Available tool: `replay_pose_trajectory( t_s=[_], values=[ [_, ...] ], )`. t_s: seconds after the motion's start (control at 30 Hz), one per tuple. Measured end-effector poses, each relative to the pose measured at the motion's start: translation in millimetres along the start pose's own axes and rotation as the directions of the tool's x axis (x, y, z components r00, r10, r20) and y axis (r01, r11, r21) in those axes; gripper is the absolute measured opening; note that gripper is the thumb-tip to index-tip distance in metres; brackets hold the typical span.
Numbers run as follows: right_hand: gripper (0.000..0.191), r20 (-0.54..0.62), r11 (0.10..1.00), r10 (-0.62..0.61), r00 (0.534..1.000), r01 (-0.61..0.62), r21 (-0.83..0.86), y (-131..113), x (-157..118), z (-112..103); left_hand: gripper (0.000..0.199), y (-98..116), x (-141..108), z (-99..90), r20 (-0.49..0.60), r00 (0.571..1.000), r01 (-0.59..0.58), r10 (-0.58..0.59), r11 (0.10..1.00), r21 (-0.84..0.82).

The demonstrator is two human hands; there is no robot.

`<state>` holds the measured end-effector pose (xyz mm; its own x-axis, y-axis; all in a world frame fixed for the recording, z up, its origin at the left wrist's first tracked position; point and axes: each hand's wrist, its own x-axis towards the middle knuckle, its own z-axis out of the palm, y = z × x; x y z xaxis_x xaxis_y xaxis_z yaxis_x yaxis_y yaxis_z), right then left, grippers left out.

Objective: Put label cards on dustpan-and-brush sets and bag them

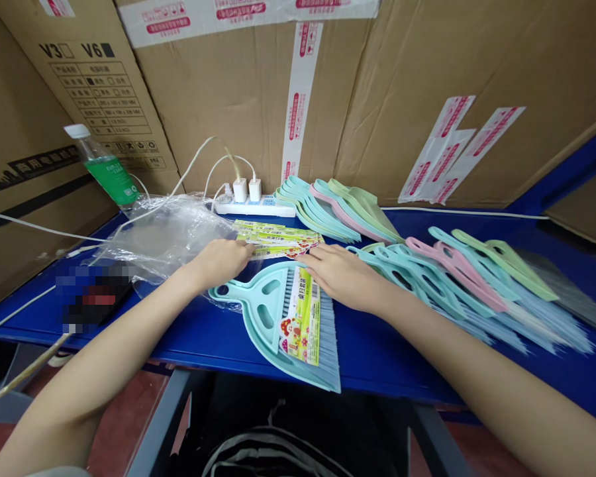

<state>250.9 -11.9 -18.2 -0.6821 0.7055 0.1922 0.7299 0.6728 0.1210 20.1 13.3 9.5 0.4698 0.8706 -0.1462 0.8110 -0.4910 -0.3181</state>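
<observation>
A blue table (218, 334) is carrying dustpans (273, 311), brushes (477, 278), labels (278, 240), a power strip (255, 207), plastic bags (169, 235) and a bottle (106, 169).

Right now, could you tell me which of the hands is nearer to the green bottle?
The left. The left hand rests at the stack of paper labels, with the green bottle up-left beyond the plastic bags. The right hand lies farther right, by the dustpan.

I've got the stack of paper label cards (278, 240) lying flat on the blue table, far of centre, yellow-green with red print (slightly fanned). Just near it lies the teal dustpan-and-brush set (283, 321), flat, handle pointing left, one label card (300, 324) across its bristles.
</observation>
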Motion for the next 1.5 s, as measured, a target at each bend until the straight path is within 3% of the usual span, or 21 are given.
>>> replay_pose_trajectory(
  t_s=[0.67, 0.93, 1.23, 1.5],
  values=[
    [0.036, -0.008, 1.0, -0.004, 1.0, 0.004, -0.009, 1.3, 0.4, 0.0, 0.031, 0.4, -0.7, -0.7, 0.008, 1.0, -0.014, 0.014, 1.0, 0.013],
    [0.037, 0.052, 1.0, 0.02, 0.998, -0.02, -0.009, -1.6, 1.5, -5.0, 0.031, 0.4, -1.3, -1.1, -0.003, 1.0, -0.012, 0.012, 1.0, 0.016],
    [0.035, -0.009, 1.0, -0.007, 1.0, 0.007, -0.004, 1.8, -0.2, 0.4, 0.031, -1.0, -0.9, 0.4, -0.02, 1.0, -0.018, 0.018, 1.0, -0.005],
    [0.036, 0.048, 1.0, 0.02, 0.999, -0.02, 0.008, -1.7, 1.4, -4.9, 0.032, -0.2, -0.5, -0.2, 0.007, 1.0, -0.006, 0.006, 1.0, -0.006]
  ],
)
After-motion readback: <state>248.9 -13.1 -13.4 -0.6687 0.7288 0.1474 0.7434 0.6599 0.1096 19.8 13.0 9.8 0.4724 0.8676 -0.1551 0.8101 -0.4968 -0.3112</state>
